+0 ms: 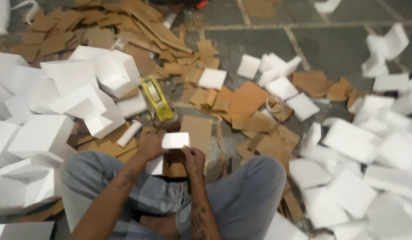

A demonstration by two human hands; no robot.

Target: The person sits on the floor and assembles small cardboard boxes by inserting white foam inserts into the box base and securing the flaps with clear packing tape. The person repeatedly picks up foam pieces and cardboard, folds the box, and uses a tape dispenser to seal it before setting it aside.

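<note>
Head view: left hand (pixel 151 145) and right hand (pixel 193 159) both gripping foam block (pixel 175 140), fingers curled; tape dispenser (pixel 159 103) sitting at eleven o'clock.

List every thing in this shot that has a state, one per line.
Small foam block: held up in both hands.
Left hand: fingers gripping the block's left side.
Right hand: fingers closed on its lower right edge.
Tape dispenser: upright on floor, untouched.
Tape roll: lying flat.
</note>
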